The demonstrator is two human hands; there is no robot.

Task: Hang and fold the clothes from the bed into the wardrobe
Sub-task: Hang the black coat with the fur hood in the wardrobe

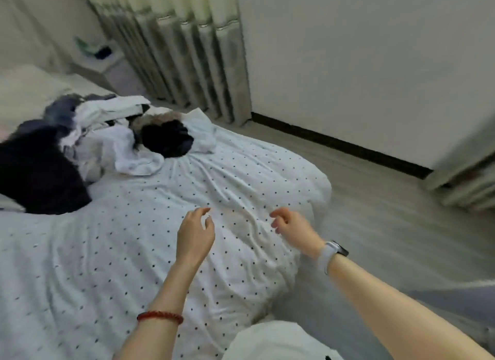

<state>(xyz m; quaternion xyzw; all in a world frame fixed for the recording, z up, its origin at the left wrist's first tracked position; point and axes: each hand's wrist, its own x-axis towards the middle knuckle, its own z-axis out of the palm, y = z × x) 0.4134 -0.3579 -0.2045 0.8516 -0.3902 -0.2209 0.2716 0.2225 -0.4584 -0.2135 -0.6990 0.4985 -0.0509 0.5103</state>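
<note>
While both hands, left hand (195, 233) and right hand (290, 224), hover loosely curled and empty, the clothes pile (88, 142) lies on the bed's (134, 252) far side: soft, light, floppy; best gathered by collars or shoulders.

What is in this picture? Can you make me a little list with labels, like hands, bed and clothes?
left hand: over the bed, fingers loosely curled, holds nothing, red bead bracelet on the wrist
right hand: over the bed, fingers loosely curled, holds nothing, watch on the wrist
bed cover: white with small dark dots, wrinkled
clothes pile: far left on the bed, dark and white pieces mixed, unfolded
curtain: behind the bed
wardrobe: not in view
</note>
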